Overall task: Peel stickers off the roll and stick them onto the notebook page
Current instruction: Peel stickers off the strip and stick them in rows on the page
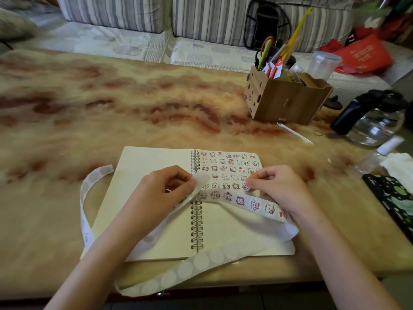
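An open spiral notebook (156, 220) lies on the table in front of me. Several small cartoon stickers sit in rows on the top of its right page (230, 166). A long white sticker strip (257, 205) runs across the notebook, and its emptied backing (201, 261) loops down to the table's front edge and round the left side. My left hand (165, 189) pinches the strip near the spiral binding. My right hand (279, 186) pinches a small sticker (245, 186) at its fingertips, low over the right page by the bottom sticker row.
A wooden organiser box (288, 97) with scissors and pens stands at the back right. Beside it are a glass kettle with a black handle (371, 121), a clear cup (324, 63), a small bottle (380, 153) and a dark patterned pouch (393, 198). A striped sofa (156, 14) is behind the table.
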`<state>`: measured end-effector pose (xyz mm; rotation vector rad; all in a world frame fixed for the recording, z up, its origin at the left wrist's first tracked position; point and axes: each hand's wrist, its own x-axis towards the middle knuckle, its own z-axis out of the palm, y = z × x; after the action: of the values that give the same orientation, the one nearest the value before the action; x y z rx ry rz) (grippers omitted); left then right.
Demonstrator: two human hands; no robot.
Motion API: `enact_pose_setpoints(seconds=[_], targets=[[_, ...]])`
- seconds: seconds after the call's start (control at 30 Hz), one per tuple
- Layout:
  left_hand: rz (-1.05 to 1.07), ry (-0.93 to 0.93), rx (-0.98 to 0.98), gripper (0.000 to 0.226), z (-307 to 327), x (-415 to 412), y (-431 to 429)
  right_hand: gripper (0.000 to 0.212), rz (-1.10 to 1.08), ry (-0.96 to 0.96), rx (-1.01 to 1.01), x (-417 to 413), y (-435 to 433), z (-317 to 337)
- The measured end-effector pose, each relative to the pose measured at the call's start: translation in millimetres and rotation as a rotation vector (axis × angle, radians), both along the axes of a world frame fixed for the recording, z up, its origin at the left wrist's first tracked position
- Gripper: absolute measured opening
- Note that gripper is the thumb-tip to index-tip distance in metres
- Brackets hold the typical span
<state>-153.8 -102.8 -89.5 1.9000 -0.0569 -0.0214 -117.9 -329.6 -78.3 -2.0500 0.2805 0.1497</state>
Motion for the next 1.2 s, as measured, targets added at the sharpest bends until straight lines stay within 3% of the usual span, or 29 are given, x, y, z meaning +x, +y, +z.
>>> enact_pose_setpoints(seconds=[0.67,0.8,0.97,1.07,1.2], targets=[[0.005,0.012,0.000,0.010,1,0,-1,0.010,0.013,-0.118,-0.112,3,1,-13],[0.006,0.019,-0.009,0.010,2,0,-1,0.023,0.007,-0.094,-0.064,4,-3,-15],[0.013,0.018,-0.015,0.011,2,-1,-1,0.018,0.018,-0.065,-0.029,6,-10,-15],[0.034,0.019,-0.011,0.010,1,-1,-2,0.028,0.009,-0.051,-0.006,6,-10,-17],[0.100,-0.004,-0.114,0.008,5,0,-4,0.017,0.002,-0.050,-0.054,7,-10,-20]])
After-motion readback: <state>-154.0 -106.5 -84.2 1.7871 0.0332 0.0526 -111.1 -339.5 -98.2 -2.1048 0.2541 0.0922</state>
